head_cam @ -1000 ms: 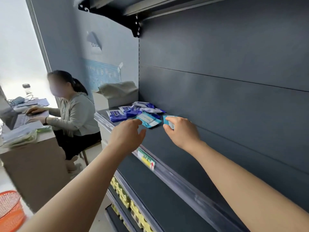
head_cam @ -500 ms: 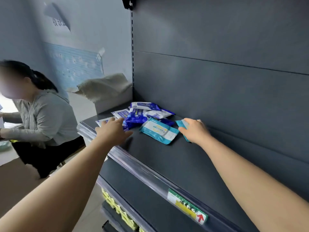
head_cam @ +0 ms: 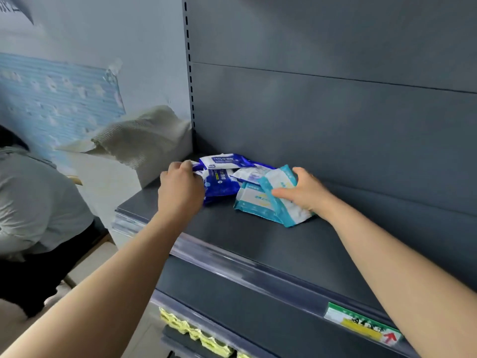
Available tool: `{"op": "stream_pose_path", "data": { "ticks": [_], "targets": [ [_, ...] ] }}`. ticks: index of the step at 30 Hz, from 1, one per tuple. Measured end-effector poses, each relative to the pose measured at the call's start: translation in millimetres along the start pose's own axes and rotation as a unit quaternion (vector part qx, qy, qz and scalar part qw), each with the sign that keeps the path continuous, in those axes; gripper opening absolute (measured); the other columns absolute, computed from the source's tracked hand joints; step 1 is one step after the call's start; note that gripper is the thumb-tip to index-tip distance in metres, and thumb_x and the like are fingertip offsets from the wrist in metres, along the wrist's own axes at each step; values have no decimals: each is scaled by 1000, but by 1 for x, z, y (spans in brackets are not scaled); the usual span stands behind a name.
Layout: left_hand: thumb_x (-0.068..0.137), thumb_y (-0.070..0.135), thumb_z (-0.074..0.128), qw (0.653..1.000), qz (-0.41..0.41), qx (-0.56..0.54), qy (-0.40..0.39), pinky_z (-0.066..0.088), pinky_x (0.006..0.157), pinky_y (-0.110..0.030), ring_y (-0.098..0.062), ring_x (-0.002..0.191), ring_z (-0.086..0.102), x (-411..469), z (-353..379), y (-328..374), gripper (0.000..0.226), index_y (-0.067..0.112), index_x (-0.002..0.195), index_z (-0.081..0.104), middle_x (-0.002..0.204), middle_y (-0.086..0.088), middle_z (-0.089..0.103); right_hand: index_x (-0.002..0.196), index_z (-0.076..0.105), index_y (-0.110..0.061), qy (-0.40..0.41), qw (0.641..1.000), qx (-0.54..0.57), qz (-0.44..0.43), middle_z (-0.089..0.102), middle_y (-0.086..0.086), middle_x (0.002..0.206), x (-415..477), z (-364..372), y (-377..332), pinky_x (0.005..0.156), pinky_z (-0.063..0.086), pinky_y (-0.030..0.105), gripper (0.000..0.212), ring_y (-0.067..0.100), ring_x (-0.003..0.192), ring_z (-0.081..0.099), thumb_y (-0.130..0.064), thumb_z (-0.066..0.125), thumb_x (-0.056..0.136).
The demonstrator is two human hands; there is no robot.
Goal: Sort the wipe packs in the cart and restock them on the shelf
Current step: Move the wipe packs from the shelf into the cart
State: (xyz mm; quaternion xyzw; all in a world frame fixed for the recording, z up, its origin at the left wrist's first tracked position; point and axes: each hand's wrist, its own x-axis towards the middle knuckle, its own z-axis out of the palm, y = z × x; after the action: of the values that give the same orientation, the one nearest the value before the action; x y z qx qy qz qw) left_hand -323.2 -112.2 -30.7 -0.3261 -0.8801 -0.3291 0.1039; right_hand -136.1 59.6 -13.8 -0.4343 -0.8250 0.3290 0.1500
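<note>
Several wipe packs lie in a loose heap on the dark grey shelf (head_cam: 258, 244). My left hand (head_cam: 180, 192) grips the edge of a dark blue pack (head_cam: 222, 187) at the heap's left side. Behind it lies a white and blue pack (head_cam: 224, 161). My right hand (head_cam: 304, 192) holds a teal pack (head_cam: 278, 182) tilted on its edge, thumb across its front. This pack leans over a second teal pack (head_cam: 253, 200) that lies flat on the shelf. The cart is out of view.
A person in a grey top (head_cam: 33, 202) sits at the left, close to the shelf's end. A white box with a beige cloth (head_cam: 144, 140) stands beside the shelf. A lower shelf holds yellow packs (head_cam: 196, 334). A price tag (head_cam: 361, 324) sits on the shelf rail.
Both hands reached further into the heap. My left hand took hold of the dark blue pack. My right hand lifted its teal pack onto its edge over the flat teal pack.
</note>
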Motion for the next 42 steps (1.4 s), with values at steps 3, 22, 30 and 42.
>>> {"op": "stream_pose_path", "data": {
  "ticks": [3,22,30,42],
  "targets": [
    [87,36,46,993,66,4,-94,39,96,-38,-34,112,50,-1,14,9,36,13,106,66,120,-14,59,142,35,-12,-44,998,-47,-10,43,3,142,-4,8,-6,85,39,24,86,16,116,49,-40,78,74],
    [58,32,92,960,-178,-140,-166,41,82,-33,-29,115,52,42,5,13,97,6,134,39,133,-11,48,90,71,-7,-2,985,150,80,74,11,84,13,-88,-15,78,58,42,23,29,76,71,-12,80,68],
    [72,2,75,919,-229,-283,-152,61,61,-36,-25,67,69,55,-4,7,19,-3,88,67,83,-18,71,104,67,-7,7,962,249,111,71,10,98,63,-5,-21,83,57,45,35,27,87,70,-18,78,72],
    [89,34,65,955,-126,-193,-188,43,59,-28,-17,59,49,101,47,28,22,12,85,61,77,-5,60,102,62,-10,2,975,203,91,69,12,104,80,15,-19,87,55,47,29,28,94,68,-17,76,77]
  ]
}}
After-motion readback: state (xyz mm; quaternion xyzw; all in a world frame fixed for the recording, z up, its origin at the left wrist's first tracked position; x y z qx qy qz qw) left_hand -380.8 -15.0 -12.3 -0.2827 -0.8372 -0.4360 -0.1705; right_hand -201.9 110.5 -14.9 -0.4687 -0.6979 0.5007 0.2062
